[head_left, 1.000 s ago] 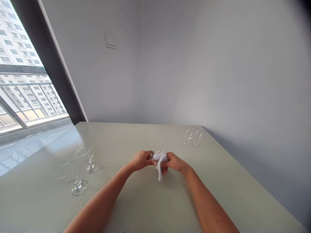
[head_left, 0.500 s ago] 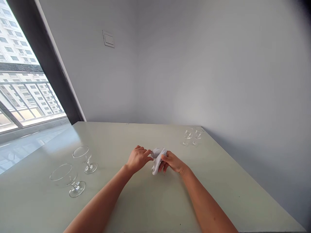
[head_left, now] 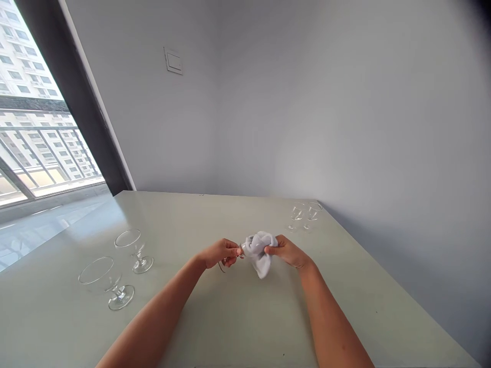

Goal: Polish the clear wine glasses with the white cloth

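Observation:
My left hand (head_left: 220, 252) is closed around the stem of a clear stemmed glass (head_left: 243, 249), held sideways above the table. The edge of its foot shows below my fingers. A white cloth (head_left: 261, 249) is bunched about the glass's bowl and hides most of it. With thumb and fingers pinched, my right hand (head_left: 288, 251) grips this cloth from the right side. One corner of the fabric hangs down.
Two stemmed glasses stand at the left of the pale table (head_left: 230, 322): a nearer glass (head_left: 120, 298) and a farther glass (head_left: 142, 263). Two smaller glasses, one on the left (head_left: 296, 212) and one on the right (head_left: 313, 212), stand near the far right corner. Grey walls (head_left: 307, 102) rise behind.
My left hand has turned and now grips the stem. My right hand has shifted to the right with the cloth, which is bunched more fully over the bowl. The standing glasses have not moved.

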`<state>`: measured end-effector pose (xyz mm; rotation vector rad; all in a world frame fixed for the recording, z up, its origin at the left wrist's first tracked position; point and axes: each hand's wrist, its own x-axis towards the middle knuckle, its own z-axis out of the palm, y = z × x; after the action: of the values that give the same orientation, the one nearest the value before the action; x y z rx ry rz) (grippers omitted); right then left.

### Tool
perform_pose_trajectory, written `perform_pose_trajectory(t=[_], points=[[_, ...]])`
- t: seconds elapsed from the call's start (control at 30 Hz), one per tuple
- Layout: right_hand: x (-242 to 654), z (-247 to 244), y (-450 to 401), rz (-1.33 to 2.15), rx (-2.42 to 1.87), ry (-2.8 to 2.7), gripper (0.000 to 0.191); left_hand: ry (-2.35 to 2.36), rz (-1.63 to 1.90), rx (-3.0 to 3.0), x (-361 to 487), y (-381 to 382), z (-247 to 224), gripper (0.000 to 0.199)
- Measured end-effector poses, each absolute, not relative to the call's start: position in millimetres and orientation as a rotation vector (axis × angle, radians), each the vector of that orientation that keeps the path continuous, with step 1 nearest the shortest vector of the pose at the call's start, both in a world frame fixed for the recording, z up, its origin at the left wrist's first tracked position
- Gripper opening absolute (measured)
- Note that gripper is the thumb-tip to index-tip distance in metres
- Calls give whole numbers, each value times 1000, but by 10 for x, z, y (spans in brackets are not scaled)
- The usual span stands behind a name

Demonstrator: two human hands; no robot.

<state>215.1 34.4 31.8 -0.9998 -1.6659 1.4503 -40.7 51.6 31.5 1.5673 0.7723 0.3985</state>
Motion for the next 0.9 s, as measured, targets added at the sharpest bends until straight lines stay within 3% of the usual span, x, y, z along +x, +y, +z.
perform_pose_trajectory(t=[0.17,0.27,0.4,0.5,0.57,0.7,0.9], points=[[2187,259,450,676,-1287,-1466,45,1216,671,1573,-457,653,195,36],[1859,246,362,209,-1246,-1834,46,1534,666,1765,-433,652,130,27],[1397,238,194,-51,-1153,-2206,35,1563,603,2318,-305,518,75,19],[1385,236,228,95,-1304,-2041,30,1360,620,2627,-210,417,56,18],[1520,221,321,474,-1367,-1792,29,1251,683,2734,-172,383,42,18],[1732,120,503,1190,-1253,-1167,35,1222,803,2743,-115,371,-35,38],[1436,-4,488,1322,-930,-476,30,1408,1016,2315,-12,346,-137,43]])
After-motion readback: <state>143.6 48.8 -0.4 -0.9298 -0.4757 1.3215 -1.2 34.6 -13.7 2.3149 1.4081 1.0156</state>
